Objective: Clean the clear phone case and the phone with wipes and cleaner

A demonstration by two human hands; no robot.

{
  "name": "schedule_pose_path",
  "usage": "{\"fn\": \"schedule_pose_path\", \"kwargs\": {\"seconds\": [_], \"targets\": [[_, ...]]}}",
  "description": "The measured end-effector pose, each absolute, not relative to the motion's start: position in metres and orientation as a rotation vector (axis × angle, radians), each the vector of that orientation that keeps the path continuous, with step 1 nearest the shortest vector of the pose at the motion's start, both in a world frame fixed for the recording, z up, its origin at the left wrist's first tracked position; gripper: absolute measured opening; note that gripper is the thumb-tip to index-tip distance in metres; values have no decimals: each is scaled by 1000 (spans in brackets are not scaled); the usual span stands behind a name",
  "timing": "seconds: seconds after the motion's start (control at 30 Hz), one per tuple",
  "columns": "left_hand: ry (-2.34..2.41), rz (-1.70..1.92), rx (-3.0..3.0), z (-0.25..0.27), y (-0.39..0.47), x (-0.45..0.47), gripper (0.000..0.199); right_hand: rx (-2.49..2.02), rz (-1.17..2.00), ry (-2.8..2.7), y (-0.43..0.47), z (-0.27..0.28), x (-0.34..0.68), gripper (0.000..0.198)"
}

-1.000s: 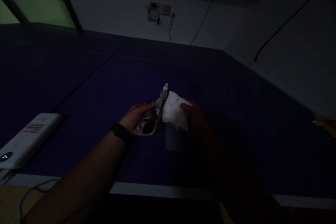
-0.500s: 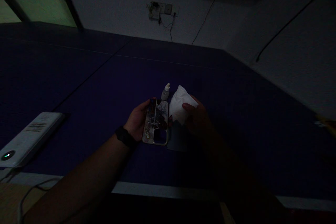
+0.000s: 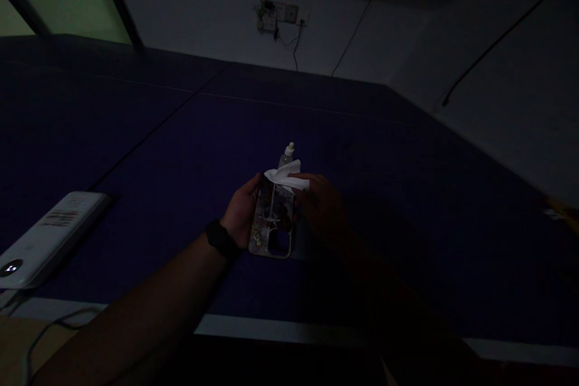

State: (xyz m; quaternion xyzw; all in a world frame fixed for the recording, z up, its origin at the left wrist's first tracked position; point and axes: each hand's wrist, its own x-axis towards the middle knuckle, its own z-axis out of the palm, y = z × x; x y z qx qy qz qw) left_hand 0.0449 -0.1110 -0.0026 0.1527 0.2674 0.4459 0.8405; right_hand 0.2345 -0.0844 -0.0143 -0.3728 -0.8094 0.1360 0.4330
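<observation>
My left hand (image 3: pixel 241 212), with a dark band on its wrist, is closed around the left side of a patterned phone case (image 3: pixel 271 217). The case has a large camera cutout at its near end. In my right hand (image 3: pixel 323 202) is a white tissue (image 3: pixel 287 177), pinched and laid against the far end of the case. Just beyond the tissue stands a small dropper bottle (image 3: pixel 286 157) with a white top, its lower part covered. A dark flat object (image 3: pixel 302 247), mostly hidden, lies under the case's right side.
A white power bank (image 3: pixel 54 232) with a lit display lies at the left, a cable (image 3: pixel 58 319) near it. The purple tabletop (image 3: pixel 181 151) reaches back to a wall with sockets (image 3: pixel 280 12) and hanging cords. The room is dim.
My right hand has moved left, bringing the tissue from beside the phone case onto its far end. The case has shifted slightly right and nearer, over more of the dark flat object.
</observation>
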Motion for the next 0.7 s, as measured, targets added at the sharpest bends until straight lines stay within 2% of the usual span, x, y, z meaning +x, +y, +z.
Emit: {"fn": "schedule_pose_path", "kwargs": {"seconds": [0.17, 0.33, 0.53, 0.7], "targets": [[596, 947, 281, 1, -111, 48, 56, -945, 261, -2181, -79, -17, 237, 33], [605, 1013, 231, -1, -109, 50, 49, -778, 266, -2512, -74, -17, 240, 47], [539, 966, 238, -5, -109, 53, 51, -881, 217, -2444, -70, -17, 243, 49], [463, 998, 159, -6, -107, 56, 55, -686, 293, -2527, -73, -14, 244, 48]]}}
